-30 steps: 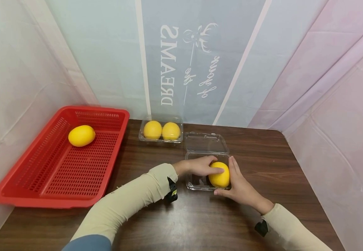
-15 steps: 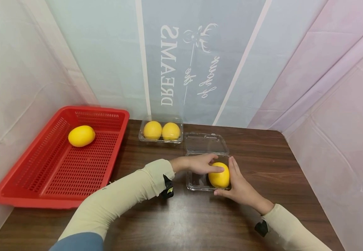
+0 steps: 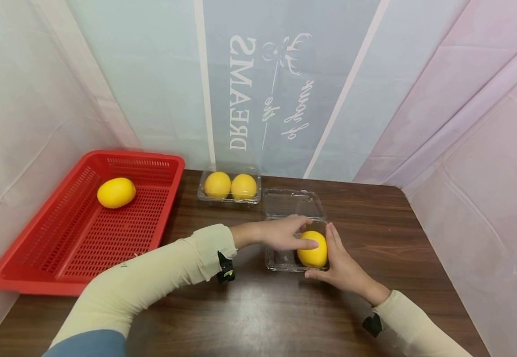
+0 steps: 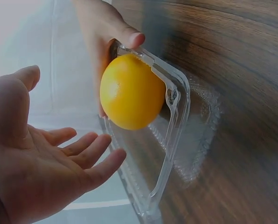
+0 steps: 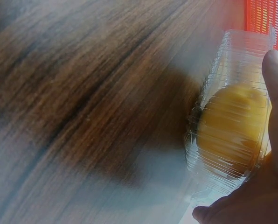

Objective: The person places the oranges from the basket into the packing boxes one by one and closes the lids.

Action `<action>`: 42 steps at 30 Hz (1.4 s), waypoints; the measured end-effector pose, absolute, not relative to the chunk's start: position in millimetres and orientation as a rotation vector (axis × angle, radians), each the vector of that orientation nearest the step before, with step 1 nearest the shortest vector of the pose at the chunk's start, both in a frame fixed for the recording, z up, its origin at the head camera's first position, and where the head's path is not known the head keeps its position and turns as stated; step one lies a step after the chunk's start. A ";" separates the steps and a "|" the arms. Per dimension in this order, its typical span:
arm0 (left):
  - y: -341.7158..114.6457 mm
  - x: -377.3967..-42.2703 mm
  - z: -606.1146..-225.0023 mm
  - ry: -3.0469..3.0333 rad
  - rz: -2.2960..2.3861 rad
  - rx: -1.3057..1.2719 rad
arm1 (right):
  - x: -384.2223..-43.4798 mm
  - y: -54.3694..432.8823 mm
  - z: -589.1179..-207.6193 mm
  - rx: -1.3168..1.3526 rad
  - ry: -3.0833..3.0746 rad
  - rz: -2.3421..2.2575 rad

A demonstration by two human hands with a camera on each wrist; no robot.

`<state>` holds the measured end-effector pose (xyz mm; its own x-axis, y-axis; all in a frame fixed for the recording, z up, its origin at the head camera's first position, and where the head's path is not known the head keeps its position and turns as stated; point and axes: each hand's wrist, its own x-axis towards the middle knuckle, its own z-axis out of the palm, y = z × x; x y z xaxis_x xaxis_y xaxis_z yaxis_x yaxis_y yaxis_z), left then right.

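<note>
A yellow, lemon-like fruit (image 3: 313,254) sits in the right half of a clear plastic clamshell box (image 3: 281,260), whose lid (image 3: 294,204) lies folded back. My left hand (image 3: 283,234) is over the box, just left of the fruit. In the left wrist view, the left fingers (image 4: 99,170) are spread and loosely bent, with a gap to the fruit (image 4: 132,93). My right hand (image 3: 345,265) holds the box's right end, thumb at the front corner and fingers along the far side. Through the ribbed plastic wall, the right wrist view shows the fruit (image 5: 232,126).
A red slotted basket (image 3: 106,248) with one yellow fruit (image 3: 116,193) in it stands at the left. Behind the open box, a second clear box (image 3: 229,198) holds two yellow fruits (image 3: 217,185). A printed cloth backdrop (image 3: 281,89) rises along the table's (image 3: 258,317) back edge.
My left forearm has shifted to the left, and the left hand has drawn slightly back across the fruit. The right hand, the box and the fruit stay in place.
</note>
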<state>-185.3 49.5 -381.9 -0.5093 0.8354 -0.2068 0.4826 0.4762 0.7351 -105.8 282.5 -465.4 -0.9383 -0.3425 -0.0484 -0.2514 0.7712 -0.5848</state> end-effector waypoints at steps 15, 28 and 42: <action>29.5 -176.9 -368.7 2.471 0.544 1.135 | -105.9 282.1 -465.3 -0.478 2.839 -0.876; 12.1 -173.9 -364.6 2.536 0.424 1.138 | -105.4 282.2 -465.5 -0.468 2.836 -0.863; -9.0 -178.5 -367.9 2.616 0.327 1.045 | -106.8 281.9 -464.1 -0.451 2.825 -0.877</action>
<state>-178.5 -9.0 -367.9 -0.6883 0.6989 -0.1945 0.6295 0.7086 0.3186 -106.8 281.9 -464.1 -0.9435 -0.3270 -0.0528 -0.2396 0.7838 -0.5729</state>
